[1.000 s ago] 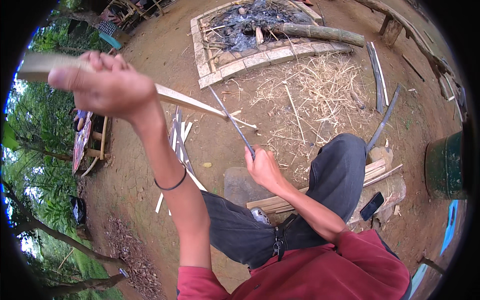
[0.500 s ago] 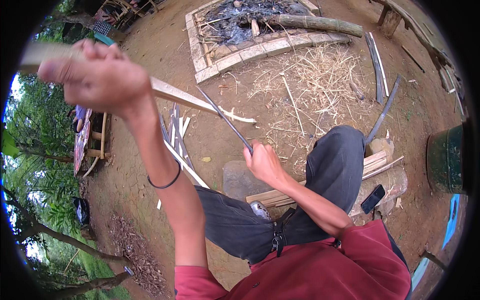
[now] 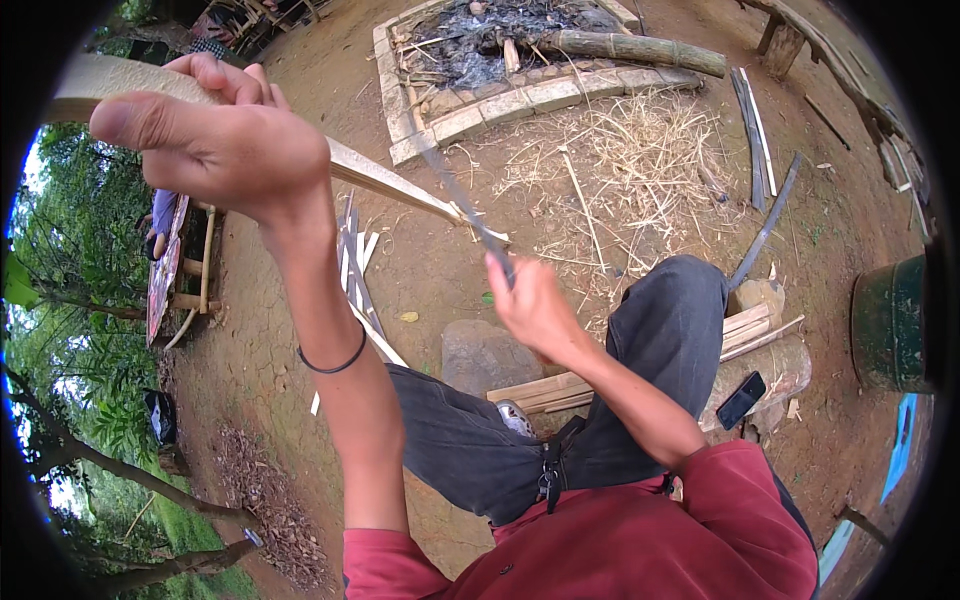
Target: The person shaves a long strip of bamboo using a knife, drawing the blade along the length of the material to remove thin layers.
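My left hand (image 3: 235, 150), raised at the upper left, is closed around a long pale bamboo strip (image 3: 385, 182). The strip slants down past my wrist toward the middle, where curled slivers hang at its far end. In front of my right knee, my right hand (image 3: 540, 308) is closed on the handle of a knife (image 3: 465, 205). Motion smears the thin dark blade. It crosses the strip near that end; whether the two touch I cannot tell. Fingers partly hide the handle.
Pale shavings (image 3: 650, 150) cover the dirt ahead, before a brick-edged fire pit (image 3: 545, 97). Cut strips (image 3: 545, 390) lie by my leg, with a log (image 3: 785, 370) bearing a phone (image 3: 741, 400). A flat stone (image 3: 488, 358) sits between my knees; a green drum (image 3: 888, 325) stands right.
My left hand has shifted right, and the strip with it. My right hand and the knife have moved slightly up and away from me, and the blade is now blurred.
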Demonstrator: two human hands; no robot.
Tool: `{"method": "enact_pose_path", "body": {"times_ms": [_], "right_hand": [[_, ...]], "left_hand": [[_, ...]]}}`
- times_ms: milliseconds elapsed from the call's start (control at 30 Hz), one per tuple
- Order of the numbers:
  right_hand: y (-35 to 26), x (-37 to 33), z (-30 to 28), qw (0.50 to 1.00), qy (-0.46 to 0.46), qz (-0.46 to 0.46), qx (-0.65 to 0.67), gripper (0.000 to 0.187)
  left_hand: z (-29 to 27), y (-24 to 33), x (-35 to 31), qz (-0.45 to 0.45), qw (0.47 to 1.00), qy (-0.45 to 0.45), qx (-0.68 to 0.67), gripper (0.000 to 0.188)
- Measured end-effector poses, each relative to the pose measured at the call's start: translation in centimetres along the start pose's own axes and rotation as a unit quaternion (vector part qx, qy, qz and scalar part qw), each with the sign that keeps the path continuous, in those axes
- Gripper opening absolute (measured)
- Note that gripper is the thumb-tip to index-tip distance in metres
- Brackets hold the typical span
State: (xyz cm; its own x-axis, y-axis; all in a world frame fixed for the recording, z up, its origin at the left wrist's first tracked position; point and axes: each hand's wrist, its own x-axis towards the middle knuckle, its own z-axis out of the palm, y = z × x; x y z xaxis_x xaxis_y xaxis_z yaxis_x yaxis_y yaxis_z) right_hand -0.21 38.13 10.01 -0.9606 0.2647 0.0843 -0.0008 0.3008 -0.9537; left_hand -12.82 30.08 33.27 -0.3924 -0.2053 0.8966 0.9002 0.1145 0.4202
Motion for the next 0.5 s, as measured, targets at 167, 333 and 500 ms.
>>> {"method": "enact_pose_path", "body": {"times_ms": [167, 333, 500], "right_hand": [[0.1, 0.1, -1.2, 0.99, -0.097, 0.098, 0.035, 0.046], [-8.5, 2.8, -6.2, 0.998, -0.018, -0.026, 0.047, 0.049], [-5.5, 1.7, -4.3, 0.997, 0.026, 0.011, 0.071, 0.049]], "left_hand": [[0.0, 0.2, -0.5, -0.007, 0.998, -0.041, 0.048, 0.067], [-0.9, -0.3, -0.3, 0.001, 1.0, -0.022, 0.008, 0.07], [-0.3, -0.8, -0.6, -0.002, 0.999, -0.051, 0.016, 0.079]]}}
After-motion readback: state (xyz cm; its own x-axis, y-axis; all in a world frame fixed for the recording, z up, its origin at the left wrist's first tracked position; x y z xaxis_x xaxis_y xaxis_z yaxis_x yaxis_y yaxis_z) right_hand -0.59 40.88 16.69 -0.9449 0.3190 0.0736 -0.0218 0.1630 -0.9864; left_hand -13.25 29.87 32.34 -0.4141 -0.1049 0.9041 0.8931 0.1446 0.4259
